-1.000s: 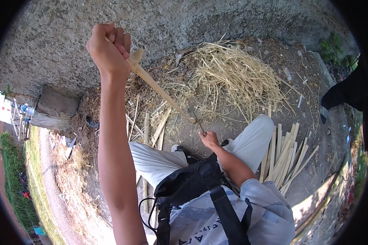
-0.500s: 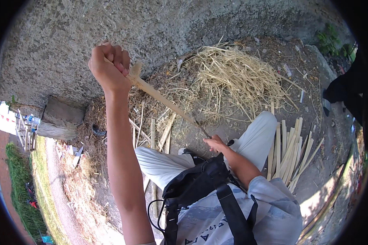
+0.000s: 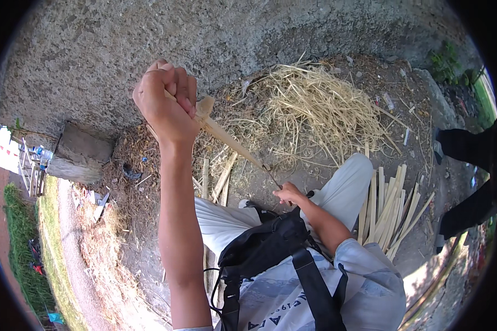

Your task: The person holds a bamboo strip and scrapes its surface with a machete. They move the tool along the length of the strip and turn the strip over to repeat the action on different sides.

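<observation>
Wooden strip (image 3: 232,142) slants between hands (image 3: 167,103) closer together than earlier.

Outdoors, in broad daylight, and it's a makeshift work spot on littered ground (image 3: 312,175), tucked right up against a rough grey wall (image 3: 149,33)! Look at the signs of it: a tangled heap of pale shavings (image 3: 326,105), a fan of slats (image 3: 389,207) off to the right, a wooden strip (image 3: 232,142) held out over it all. And away left, sunlight on a path (image 3: 72,231), grass (image 3: 49,220) and greenery (image 3: 19,243)!
</observation>
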The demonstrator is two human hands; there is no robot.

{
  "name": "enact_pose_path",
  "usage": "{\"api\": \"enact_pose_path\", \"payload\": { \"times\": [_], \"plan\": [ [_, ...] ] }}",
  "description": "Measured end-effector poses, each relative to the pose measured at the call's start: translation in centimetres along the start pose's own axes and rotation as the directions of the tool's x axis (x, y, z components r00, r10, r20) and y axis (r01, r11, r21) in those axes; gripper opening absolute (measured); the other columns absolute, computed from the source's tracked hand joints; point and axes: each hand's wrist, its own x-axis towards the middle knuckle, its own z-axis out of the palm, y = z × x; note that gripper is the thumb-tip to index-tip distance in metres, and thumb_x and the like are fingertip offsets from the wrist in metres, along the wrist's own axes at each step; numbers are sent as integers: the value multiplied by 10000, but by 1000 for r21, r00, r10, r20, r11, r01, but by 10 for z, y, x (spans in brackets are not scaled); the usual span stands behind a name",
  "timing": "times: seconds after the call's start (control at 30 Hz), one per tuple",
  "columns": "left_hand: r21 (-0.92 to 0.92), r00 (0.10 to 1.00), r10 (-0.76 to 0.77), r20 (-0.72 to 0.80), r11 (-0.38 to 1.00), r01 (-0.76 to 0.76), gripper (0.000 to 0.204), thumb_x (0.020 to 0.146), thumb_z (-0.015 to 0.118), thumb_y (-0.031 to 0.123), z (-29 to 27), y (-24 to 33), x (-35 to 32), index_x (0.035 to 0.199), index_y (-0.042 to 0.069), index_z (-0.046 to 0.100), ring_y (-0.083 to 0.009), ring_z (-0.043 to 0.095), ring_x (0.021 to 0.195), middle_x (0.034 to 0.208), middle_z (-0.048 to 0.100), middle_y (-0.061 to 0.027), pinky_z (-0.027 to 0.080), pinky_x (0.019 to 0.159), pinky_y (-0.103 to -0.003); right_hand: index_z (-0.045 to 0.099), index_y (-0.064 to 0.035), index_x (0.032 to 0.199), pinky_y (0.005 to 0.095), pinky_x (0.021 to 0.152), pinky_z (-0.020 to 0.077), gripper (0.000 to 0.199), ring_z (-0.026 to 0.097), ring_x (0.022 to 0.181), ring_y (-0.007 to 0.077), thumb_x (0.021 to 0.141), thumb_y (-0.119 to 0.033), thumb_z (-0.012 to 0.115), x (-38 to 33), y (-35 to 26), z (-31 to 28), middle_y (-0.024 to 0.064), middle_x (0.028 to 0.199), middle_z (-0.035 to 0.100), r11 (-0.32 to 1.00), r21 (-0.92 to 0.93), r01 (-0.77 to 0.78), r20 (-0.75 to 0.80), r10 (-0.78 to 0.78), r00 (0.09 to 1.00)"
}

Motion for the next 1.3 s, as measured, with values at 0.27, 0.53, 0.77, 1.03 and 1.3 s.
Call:
{"api": "enact_pose_path", "payload": {
  "times": [0.27, 0.53, 0.77, 1.03, 1.3],
  "plan": [
    [28, 1000, 4, -7, 1000, -4, 288, 829, 488, 173, 2, -2, 0, 588, 112, 344, -87, 238, 337, 456, 299, -2, 217, 338, -239, 638, 8, 642, 381, 498, 479, 227, 629, 508, 240, 781, -150, 555, -11, -52, -27, 130, 567, 625, 951, -306, -42, -25, 36, 999],
    [-32, 1000, 10, -11, 999, -10, 295, 836, 488, 136, -7, -7, 12, 582, 98, 344, -87, 257, 330, 466, 308, -6, 216, 326, -239, 642, -17, 640, 413, 541, 487, 369, 638, 539, 271, 823, -336, 612, -8, -71, -38, 142, 594, 635, 967, -254, -25, -138, -11, 990],
    [26, 998, 1, -66, 1000, 1, 281, 832, 473, 192, -22, -3, 12, 592, 121, 346, -100, 198, 359, 453, 269, -5, 211, 350, -244, 573, -3, 776, 441, 547, 432, 359, 560, 533, 326, 904, -336, 605, -75, -169, -55, 139, 580, 558, 809, -79, 583, -730, -445, 519],
    [-20, 999, -22, -25, 1000, 22, 272, 820, 462, 175, -18, -2, 20, 586, 124, 334, -103, 200, 343, 450, 279, -8, 209, 338, -244, 647, 38, 1038, 464, 822, 502, 423, 629, 1001, 388, 897, -357, 587, 8, 37, 27, 226, 994, 672, 750, -661, -5, -206, -174, 963],
    [51, 996, 32, -86, 998, -28, 290, 833, 475, 163, -13, -5, 16, 584, 113, 336, -95, 233, 348, 456, 289, -7, 222, 340, -246, 684, 20, 939, 420, 771, 533, 421, 683, 869, 304, 886, -387, 589, -1, 18, 21, 207, 960, 688, 869, -494, -29, -214, -90, 973]
  ]
}}
